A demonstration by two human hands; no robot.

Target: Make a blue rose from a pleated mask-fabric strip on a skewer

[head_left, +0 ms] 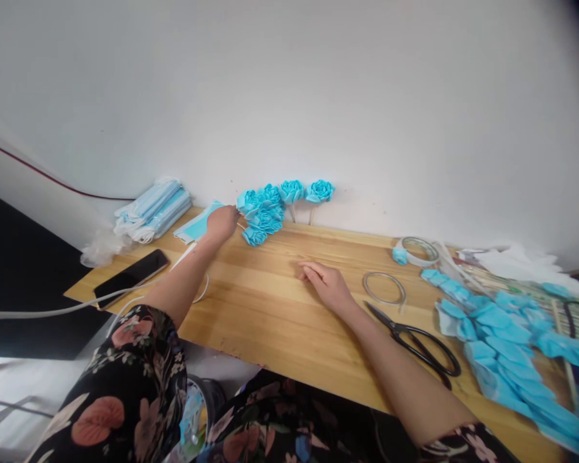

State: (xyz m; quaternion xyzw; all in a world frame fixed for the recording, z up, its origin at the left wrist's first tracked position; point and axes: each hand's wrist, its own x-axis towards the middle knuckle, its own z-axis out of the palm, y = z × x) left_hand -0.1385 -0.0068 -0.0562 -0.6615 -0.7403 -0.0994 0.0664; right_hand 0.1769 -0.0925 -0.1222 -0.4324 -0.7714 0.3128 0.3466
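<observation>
My left hand point(223, 223) is closed at the back of the table, at the left side of a bunch of blue paper-like flowers point(265, 212). A thin stem shows between that hand and the blooms; the fingertips are partly hidden. Two more blue flowers, one at the middle point(292, 191) and one on the right point(320, 190), lean against the wall on thin stems. My right hand point(327, 285) rests on the wooden tabletop, fingers loosely stretched, with nothing visible in it. Closest to it are a coil of wire point(384, 287) and black-handled scissors point(415, 341).
Stacked face masks point(152, 209), a loose mask point(197, 225) and a phone point(131, 278) lie at left, with a white cable point(77, 313) crossing. At right are a tape roll point(417, 251) and a pile of blue fabric pieces point(506, 341). A bin point(207, 399) stands below the table edge.
</observation>
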